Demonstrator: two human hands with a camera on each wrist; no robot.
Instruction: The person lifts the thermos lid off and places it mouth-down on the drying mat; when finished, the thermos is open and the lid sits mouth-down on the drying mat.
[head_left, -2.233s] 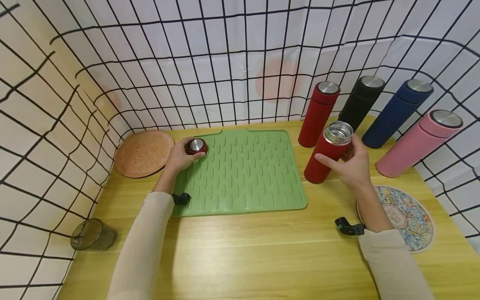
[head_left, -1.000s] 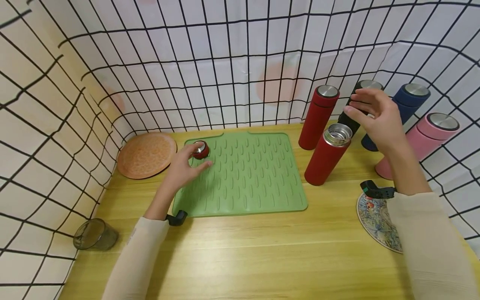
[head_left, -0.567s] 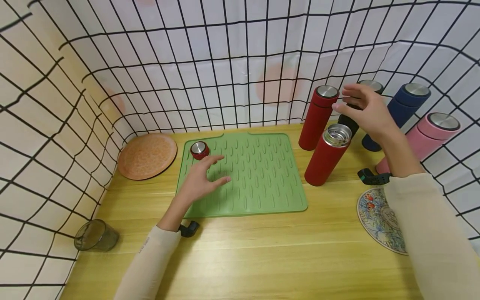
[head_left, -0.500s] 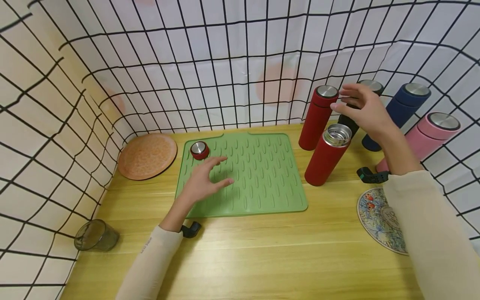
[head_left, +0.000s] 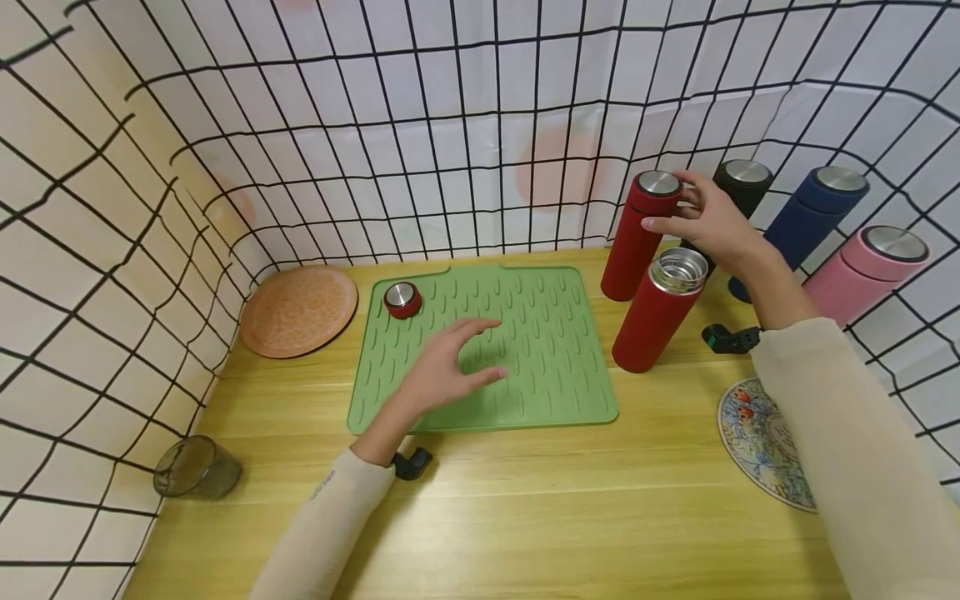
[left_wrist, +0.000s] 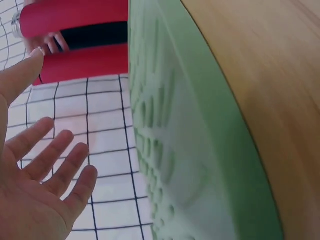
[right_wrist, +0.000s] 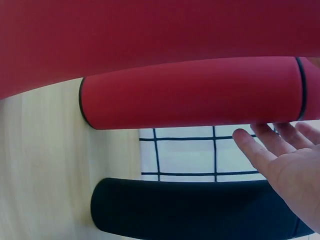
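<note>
The right hand (head_left: 712, 218) is at the upper part of the capped red bottle (head_left: 633, 242), thumb in front and fingers behind its right side; in the right wrist view its fingers (right_wrist: 254, 150) lie close along that bottle (right_wrist: 190, 92), and contact is unclear. An uncapped red bottle (head_left: 651, 321) with a bare steel neck stands just in front. Over the green mat (head_left: 540, 350) hovers the left hand (head_left: 442, 371), fingers spread and holding nothing; its palm (left_wrist: 30, 205) shows in the left wrist view. A red cap with a steel top (head_left: 402, 302) rests at the mat's back left.
Black (head_left: 742, 187), blue (head_left: 813, 208) and pink (head_left: 870, 271) bottles stand at the right. A patterned round mat (head_left: 765, 442) lies partly under the right sleeve. An orange-brown round plate (head_left: 298, 312) and a dark glass (head_left: 197, 468) are at the left. A grid-patterned curtain surrounds the table.
The left hand let go of the cap and moved right over the green mat. The right hand released the uncapped bottle, rose, and then shifted left to the capped red bottle.
</note>
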